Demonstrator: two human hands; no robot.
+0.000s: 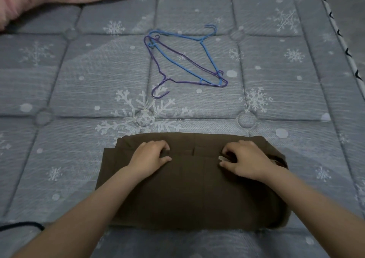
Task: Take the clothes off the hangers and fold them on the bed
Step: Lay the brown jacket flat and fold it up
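Your left hand (151, 157) grips a fold of the brown garment (189, 188), fingers curled into the cloth. Your right hand (246, 161) pinches the same fold just beside a small white tag (221, 158). That folded garment lies under both hands on the bed (59, 91). Beyond your hands, between them, two bare hangers overlap: purple (161, 75), then blue (205, 46).

Both forearms reach forward; left hand (151, 158) and right hand (246, 160) have curled fingers.
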